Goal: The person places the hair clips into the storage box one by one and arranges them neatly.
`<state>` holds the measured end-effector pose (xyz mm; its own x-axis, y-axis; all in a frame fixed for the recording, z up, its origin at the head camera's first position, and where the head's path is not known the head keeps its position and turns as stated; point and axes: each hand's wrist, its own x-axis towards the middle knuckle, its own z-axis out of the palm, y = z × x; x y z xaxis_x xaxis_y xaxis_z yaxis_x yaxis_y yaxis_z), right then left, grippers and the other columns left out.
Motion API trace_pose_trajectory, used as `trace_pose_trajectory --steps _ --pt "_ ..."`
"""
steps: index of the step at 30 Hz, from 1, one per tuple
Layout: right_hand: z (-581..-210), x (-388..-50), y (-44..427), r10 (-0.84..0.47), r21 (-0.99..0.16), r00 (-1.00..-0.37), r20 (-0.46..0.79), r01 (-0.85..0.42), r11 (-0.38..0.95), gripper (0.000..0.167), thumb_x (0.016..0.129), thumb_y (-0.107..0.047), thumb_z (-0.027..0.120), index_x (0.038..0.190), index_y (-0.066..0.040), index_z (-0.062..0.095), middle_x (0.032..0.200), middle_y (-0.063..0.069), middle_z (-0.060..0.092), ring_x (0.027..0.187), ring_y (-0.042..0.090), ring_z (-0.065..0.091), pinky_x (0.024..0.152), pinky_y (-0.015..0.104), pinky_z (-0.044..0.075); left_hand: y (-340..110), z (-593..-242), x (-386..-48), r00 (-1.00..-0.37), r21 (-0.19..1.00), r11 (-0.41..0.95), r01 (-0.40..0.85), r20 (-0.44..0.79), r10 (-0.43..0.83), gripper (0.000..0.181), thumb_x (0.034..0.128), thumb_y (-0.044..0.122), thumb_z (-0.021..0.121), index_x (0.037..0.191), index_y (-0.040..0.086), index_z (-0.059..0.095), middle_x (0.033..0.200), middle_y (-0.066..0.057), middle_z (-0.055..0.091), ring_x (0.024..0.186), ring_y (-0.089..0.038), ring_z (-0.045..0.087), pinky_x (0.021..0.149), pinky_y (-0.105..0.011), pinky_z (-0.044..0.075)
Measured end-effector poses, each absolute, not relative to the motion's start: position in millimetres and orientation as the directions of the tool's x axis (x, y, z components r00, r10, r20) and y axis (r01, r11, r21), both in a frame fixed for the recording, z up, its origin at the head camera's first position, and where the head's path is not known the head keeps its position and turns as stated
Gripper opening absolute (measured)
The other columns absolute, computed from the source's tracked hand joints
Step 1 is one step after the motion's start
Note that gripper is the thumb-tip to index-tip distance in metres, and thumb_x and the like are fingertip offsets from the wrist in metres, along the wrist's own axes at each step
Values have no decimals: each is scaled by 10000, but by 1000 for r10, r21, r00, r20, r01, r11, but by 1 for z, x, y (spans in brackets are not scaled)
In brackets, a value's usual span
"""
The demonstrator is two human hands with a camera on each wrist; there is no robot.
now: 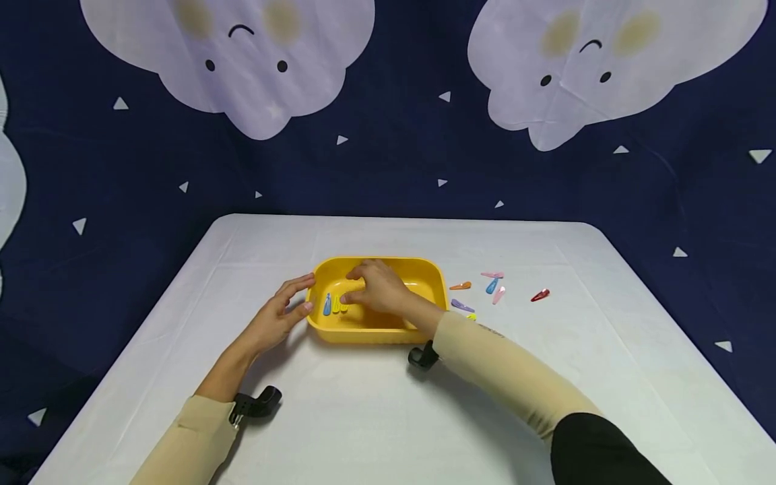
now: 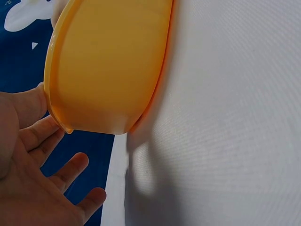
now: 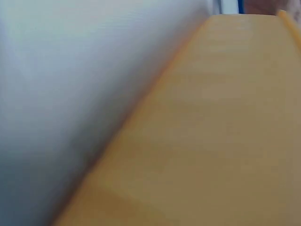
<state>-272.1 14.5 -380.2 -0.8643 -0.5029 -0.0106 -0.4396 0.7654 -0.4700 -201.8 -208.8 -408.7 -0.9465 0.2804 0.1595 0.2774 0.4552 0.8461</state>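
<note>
"Where is the yellow tray (image 1: 364, 336)?"

"It stands near the middle of the white table (image 1: 364, 417). Inside, toward nine o'clock, there lie one blue clip (image 1: 327, 304) and, just beside it, two yellow clips (image 1: 336, 304)."

"And what does the right hand (image 1: 380, 289) do?"

"It is inside the tray, with the arm coming from four o'clock. The thumb is very near the clips, and the forefinger stands apart from it; I see nothing held in this gap. The other fingers are partly hidden. The right wrist view shows mainly the tray's wall."

"The left hand (image 1: 275, 323)?"

"At nine o'clock. Its thumb and forefinger touch the tray's rim, and the remaining fingers are loosely spread."

"What lies outside?"

"Toward three o'clock, an orange clip (image 1: 461, 285) and a purple clip (image 1: 463, 305) are near the tray. Farther, a pink clip (image 1: 492, 275), another blue clip (image 1: 492, 286) and a pale pink clip (image 1: 499, 295) lie close together. The red clip (image 1: 540, 295) is the farthest. At twelve o'clock, behind the table, is a dark blue cloth (image 1: 388, 162) with clouds."
</note>
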Motion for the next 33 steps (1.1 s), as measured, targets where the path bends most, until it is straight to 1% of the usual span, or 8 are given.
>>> trace_pose_trajectory --steps 5,8,12,16,20,27,33 --pt "-365 -270 32 -489 -516 -872 32 -433 739 538 811 -450 706 1256 -163 609 1247 9 582 1160 201 478 1036 364 411 -208 -408 -202 -950 846 460 270 156 272 469 966 158 525 1406 48 407 1533 -116 302 1448 -352 188 1115 -661 136" --pt "-356 -267 44 -486 -556 -872 60 -434 709 527 816 -421 711 1258 -154 606 1238 15 582 1192 214 468 1071 397 379 -208 -407 -201 -951 846 461 270 157 268 466 963 139 526 1404 42 409 1532 -118 304 1448 -354 188 1116 -659 138" --pt "-346 -264 62 -476 -562 -873 102 -446 697 523 815 -425 710 1255 -161 608 1226 14 590 1203 225 477 1075 422 372 -208 -408 -202 -951 844 464 270 158 265 467 962 142 530 1402 42 411 1530 -119 306 1447 -354 193 1115 -661 137" --pt "-338 -261 80 -454 -557 -882 122 -440 704 529 806 -456 709 1250 -187 608 1218 -4 594 1180 210 492 1051 428 400 -208 -409 -202 -952 843 466 268 157 263 468 961 146 532 1402 42 412 1531 -119 305 1446 -356 193 1113 -663 138" --pt "-331 -257 99 -436 -581 -888 147 -435 688 522 805 -463 706 1246 -201 608 1206 -14 597 1174 207 498 1035 439 416 -208 -408 -202 -952 843 466 269 158 263 470 962 148 531 1403 41 409 1531 -122 303 1446 -358 190 1113 -663 139" --pt "-330 -249 136 -411 -587 -884 224 -459 667 502 805 -409 724 1237 -178 616 1188 24 626 1133 234 522 955 432 452 -207 -406 -201 -954 848 462 260 151 260 478 963 150 531 1411 47 401 1531 -117 306 1447 -352 195 1122 -647 148" --pt "-333 -246 172 -357 -596 -903 239 -427 680 498 805 -389 731 1232 -157 621 1196 20 636 1130 223 530 963 436 457 -208 -409 -202 -953 844 468 262 150 263 471 965 143 524 1408 40 400 1530 -127 302 1444 -364 191 1122 -646 145"
